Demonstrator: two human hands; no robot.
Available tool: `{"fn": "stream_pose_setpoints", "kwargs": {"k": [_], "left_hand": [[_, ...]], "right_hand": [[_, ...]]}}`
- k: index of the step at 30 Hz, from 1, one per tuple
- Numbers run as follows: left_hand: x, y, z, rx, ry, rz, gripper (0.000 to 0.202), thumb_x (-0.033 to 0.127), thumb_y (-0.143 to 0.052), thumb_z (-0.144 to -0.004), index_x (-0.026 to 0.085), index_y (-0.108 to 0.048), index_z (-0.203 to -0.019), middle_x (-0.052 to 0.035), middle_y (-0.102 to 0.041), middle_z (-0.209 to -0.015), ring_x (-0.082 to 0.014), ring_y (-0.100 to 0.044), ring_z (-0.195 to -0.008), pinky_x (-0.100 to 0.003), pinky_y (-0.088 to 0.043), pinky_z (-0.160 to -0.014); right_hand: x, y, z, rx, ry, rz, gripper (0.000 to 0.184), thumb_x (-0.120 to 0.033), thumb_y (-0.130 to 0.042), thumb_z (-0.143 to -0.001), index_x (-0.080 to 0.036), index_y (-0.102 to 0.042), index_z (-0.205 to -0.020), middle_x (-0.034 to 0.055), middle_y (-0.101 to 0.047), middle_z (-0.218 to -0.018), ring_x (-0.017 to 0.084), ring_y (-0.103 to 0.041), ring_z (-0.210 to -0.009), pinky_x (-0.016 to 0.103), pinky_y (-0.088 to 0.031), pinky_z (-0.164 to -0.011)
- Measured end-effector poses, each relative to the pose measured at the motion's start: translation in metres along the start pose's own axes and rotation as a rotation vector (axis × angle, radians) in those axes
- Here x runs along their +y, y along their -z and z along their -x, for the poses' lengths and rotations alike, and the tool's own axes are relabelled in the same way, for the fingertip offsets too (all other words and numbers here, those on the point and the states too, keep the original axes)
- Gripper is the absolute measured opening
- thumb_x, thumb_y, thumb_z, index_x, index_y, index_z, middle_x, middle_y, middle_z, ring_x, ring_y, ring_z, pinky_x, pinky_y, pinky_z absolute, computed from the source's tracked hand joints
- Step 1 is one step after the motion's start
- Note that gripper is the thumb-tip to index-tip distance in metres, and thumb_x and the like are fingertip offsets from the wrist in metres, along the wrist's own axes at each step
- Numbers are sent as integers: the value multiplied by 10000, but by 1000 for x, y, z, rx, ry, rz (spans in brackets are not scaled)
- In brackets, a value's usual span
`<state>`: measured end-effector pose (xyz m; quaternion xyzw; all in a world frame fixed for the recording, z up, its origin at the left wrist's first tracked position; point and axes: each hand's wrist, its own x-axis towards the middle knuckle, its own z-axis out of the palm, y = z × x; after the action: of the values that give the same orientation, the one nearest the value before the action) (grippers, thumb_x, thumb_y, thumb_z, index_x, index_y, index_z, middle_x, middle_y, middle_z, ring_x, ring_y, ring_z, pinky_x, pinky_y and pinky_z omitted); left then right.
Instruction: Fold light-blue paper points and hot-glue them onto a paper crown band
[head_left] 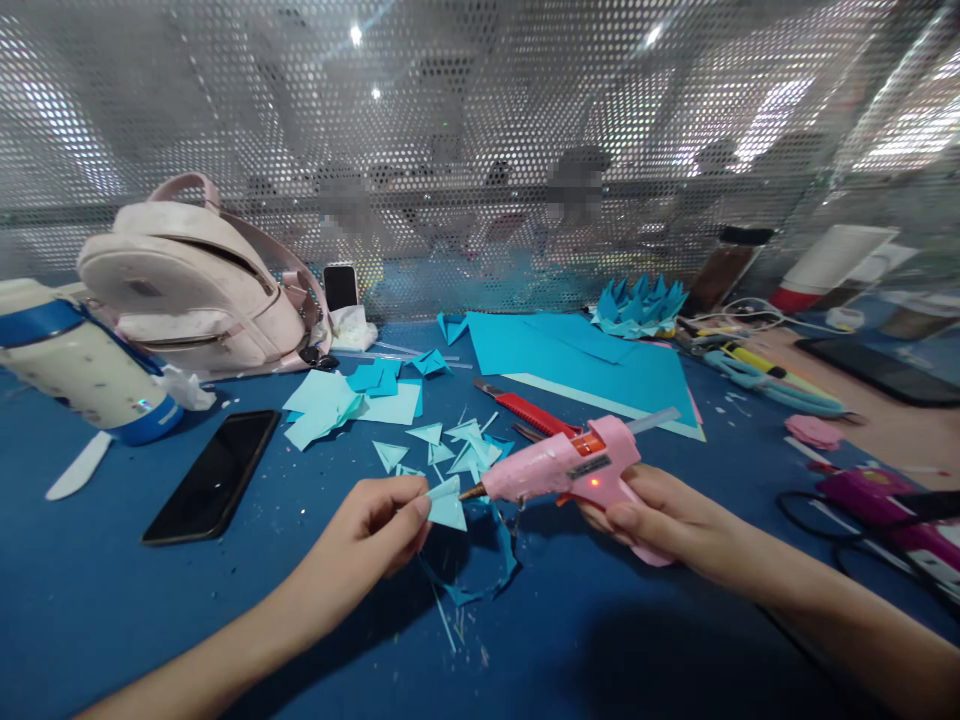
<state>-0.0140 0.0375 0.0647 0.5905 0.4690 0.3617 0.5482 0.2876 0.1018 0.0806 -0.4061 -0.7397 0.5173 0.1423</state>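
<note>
Where the pink hot-glue gun points: leftward from the right hand, its long axis nearly level across the view, nozzle dipping slightly
Nozzle and folded paper triangle: tip at the triangle's right edge; touching or just beside, I cannot tell; left hand nearer
Right grip: wrapped round the gun's handle
Left grip: thumb and fingers pinch the triangle's left side, held above the table
Backpack: one, beyond the left grip, to its left
Large blue sheets: at least two, overlapping, beyond the gun
Cream-and-blue bottle: one, far left of the left grip
Dark-screened phones: three; one left of the left grip, one upright beyond it, one beyond the right grip, to its right
Spiked blue paper piece: one, well beyond the right grip
Blue paper loop: one, below and right of the left grip
Red utility knife: one, just beyond the gun
Loose paper triangles: at least four, just beyond the left grip; overlaps prevent a full count
</note>
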Motion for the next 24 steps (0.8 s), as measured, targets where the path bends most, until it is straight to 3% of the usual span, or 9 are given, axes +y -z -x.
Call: {"fn": "stream_pose_setpoints", "kwargs": {"k": [24], "left_hand": [[-1,1,-1,45,-3,92,448,510,-499,-916,192,-424,-609,93,-279,-491,-63,-178,-425,-207,-152,-404]], "right_hand": [[-1,0,1,-25,-10,6,544,-721,-475,-847,-182,-502,-774,-10,-455,-676,99,-383,-560,225,-323,-481]]}}
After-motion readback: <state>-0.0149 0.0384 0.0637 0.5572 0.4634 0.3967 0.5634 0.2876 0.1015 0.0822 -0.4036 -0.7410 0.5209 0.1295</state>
